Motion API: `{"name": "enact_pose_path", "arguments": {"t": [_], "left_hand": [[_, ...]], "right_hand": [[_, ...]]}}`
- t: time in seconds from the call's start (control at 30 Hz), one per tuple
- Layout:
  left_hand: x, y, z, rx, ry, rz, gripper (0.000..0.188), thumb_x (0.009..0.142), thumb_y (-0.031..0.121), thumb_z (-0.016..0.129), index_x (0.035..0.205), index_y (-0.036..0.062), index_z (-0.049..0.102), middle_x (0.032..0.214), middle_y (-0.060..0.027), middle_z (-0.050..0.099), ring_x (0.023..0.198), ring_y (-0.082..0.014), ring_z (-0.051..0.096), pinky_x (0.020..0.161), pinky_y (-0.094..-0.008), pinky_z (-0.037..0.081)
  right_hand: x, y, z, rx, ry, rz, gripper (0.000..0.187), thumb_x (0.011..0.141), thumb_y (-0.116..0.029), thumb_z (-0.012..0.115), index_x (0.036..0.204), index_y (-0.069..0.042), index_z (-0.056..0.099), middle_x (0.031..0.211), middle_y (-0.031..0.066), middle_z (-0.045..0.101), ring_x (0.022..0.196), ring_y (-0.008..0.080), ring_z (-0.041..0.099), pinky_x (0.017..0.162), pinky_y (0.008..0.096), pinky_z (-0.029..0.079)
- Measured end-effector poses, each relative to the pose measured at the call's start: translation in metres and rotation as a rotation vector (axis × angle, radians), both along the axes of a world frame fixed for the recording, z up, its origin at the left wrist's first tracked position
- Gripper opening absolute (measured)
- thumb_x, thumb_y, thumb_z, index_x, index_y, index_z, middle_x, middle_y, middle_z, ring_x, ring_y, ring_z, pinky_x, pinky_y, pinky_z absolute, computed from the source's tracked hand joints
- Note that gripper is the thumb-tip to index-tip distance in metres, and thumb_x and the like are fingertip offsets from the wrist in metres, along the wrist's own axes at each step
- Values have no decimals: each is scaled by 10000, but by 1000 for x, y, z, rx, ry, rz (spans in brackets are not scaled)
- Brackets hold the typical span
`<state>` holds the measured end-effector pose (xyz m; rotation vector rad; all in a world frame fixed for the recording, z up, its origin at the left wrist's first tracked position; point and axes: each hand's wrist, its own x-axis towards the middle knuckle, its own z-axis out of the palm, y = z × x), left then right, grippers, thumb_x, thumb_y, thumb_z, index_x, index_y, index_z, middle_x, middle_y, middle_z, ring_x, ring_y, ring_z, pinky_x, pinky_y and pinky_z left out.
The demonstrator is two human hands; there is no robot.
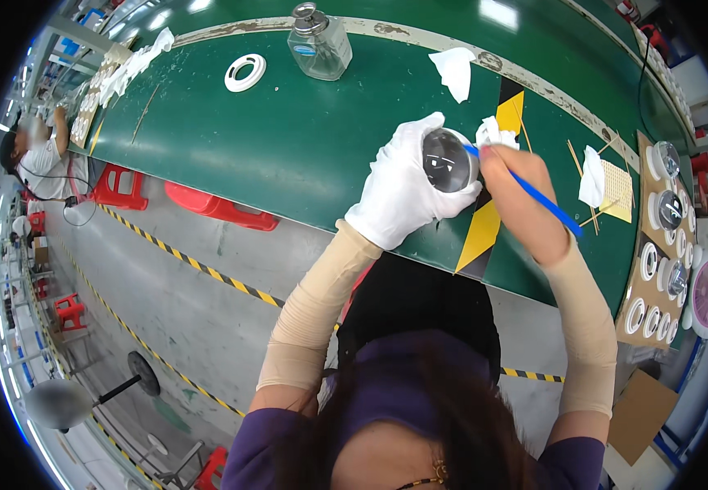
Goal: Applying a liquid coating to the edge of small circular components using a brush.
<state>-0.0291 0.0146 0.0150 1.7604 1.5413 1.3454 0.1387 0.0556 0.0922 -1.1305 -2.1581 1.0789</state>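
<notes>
My left hand (399, 184), in a white glove, cups a round clear dome (445, 162) with a pale rim on its right side. Its fingers wrap around the dome over the green table. My right hand (525, 192) is bare, with a beige sleeve on the forearm. It grips a slim blue pen-like tool (548, 200), whose tip meets the dome's right edge. What kind of tool it is cannot be made out. A crumpled white cloth (497, 133) lies just behind the right hand.
A clear pump bottle (321, 53), a white ring (245, 73) and a white wipe (453, 72) sit farther back. Right of me are a yellow pad (617, 192), thin sticks, and a cardboard sheet (627, 331) bearing domes and rings. A person (44, 159) sits far left, near red stools (119, 188).
</notes>
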Motion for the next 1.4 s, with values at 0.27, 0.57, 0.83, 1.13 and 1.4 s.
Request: {"name": "enact_pose_path", "arguments": {"t": [0.27,0.57,0.83,1.13,1.4], "left_hand": [[-3,0,4,80,43,-12,868,638,307,889,1324,3,453,1147,-166,606,1006,-323,641,881,-395,524],[-7,3,-6,115,45,-48,894,618,285,900,1358,74,445,1226,-171,569,1084,-347,601,929,-423,497],[-10,3,-4,171,75,-76,858,613,246,904,1335,77,472,1271,-182,548,1149,-362,580,961,-420,491],[-13,5,-2,202,99,-120,804,641,186,887,1325,102,472,1282,-190,547,1197,-372,554,982,-419,481],[-13,4,-5,211,76,-123,814,634,173,892,1319,97,459,1267,-189,550,1179,-366,566,981,-410,481]], "right_hand": [[-4,-11,-5,33,31,-118,319,950,-193,518,714,20,485,613,206,498,587,399,511,539,431,394],[-7,-40,-28,440,26,-199,273,879,-72,578,636,-27,461,561,156,478,514,351,472,562,408,383],[-6,-50,-32,352,66,-227,285,874,-63,574,620,-36,447,535,136,454,500,334,455,552,412,365],[-17,-50,-44,567,96,-288,254,853,-42,597,638,-36,461,543,114,480,509,313,489,562,396,360],[-20,-55,-45,510,154,-319,268,866,-55,592,630,-35,466,540,122,481,504,327,484,555,405,362]]}}
